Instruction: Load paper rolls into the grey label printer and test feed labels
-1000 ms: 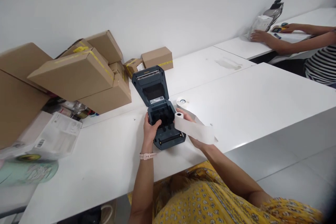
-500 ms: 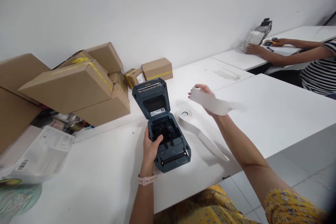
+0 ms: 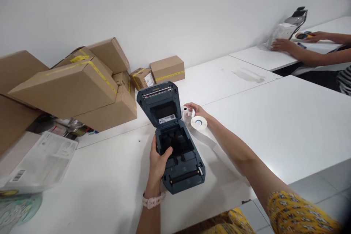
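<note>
My left hand point(image 3: 160, 159) grips the left side of a dark label printer point(image 3: 182, 168), its thumb over the edge of the bay. The printer's lid is raised, and I see no roll inside the bay. Behind the printer's right side, my right hand point(image 3: 196, 110) is closed around a small white paper roll point(image 3: 186, 111). Just in front of that hand lies a larger label roll point(image 3: 199, 123) with a dark ring at its core. A loose strip of label paper point(image 3: 204, 138) runs from it toward the table's front edge, partly hidden by my right forearm.
Cardboard boxes point(image 3: 68, 87) are stacked at the left, with two smaller boxes point(image 3: 168, 68) against the wall. A white package point(image 3: 52, 157) lies at the left edge. At the far right, a co-worker's hands point(image 3: 285, 45) rest near a plastic-wrapped item point(image 3: 282, 33).
My right hand has moved left and down with the small roll, from above the table to behind the larger roll. My left hand keeps its grip on the printer.
</note>
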`<control>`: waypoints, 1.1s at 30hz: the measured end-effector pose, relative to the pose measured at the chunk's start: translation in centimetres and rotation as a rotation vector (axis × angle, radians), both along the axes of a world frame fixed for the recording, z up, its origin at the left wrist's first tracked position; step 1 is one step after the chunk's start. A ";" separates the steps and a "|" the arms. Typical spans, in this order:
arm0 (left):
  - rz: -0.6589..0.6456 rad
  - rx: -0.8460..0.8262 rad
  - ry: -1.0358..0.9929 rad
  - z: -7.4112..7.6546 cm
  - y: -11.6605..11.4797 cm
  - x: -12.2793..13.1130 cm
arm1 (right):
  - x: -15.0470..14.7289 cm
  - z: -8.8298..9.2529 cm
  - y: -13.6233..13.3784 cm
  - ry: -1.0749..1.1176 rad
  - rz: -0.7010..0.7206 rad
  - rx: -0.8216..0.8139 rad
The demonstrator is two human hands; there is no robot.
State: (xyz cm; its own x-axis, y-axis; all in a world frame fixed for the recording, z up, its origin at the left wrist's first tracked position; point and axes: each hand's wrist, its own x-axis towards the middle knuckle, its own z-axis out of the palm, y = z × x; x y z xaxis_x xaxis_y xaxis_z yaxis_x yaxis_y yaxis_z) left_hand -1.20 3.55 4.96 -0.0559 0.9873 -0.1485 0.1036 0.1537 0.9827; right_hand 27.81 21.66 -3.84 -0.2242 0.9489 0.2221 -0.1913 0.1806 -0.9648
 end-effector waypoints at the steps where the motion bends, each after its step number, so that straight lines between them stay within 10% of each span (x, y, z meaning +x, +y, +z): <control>1: 0.003 -0.003 0.001 0.0 0.0 0.0 | 0.1 -0.2 0.1 -0.002 0.013 -0.007; 11: 0.006 -0.008 0.017 -0.7 0.2 -0.2 | 2.4 0.5 0.4 0.027 0.183 -0.107; 25: 0.017 -0.078 0.123 -1.1 0.1 -0.5 | 3.2 -0.4 0.6 0.260 -0.061 -0.224; 33: -0.034 0.015 0.047 -0.4 -0.3 -0.1 | 4.6 0.1 -6.2 0.167 -0.164 -0.174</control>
State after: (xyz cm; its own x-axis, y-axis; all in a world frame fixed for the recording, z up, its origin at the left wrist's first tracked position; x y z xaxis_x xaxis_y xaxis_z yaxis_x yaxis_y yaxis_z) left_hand -1.27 3.26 4.56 -0.0288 0.9909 -0.1317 0.1550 0.1346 0.9787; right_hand 32.37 15.49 -3.79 -0.0382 0.9965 0.0738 -0.3322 0.0570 -0.9415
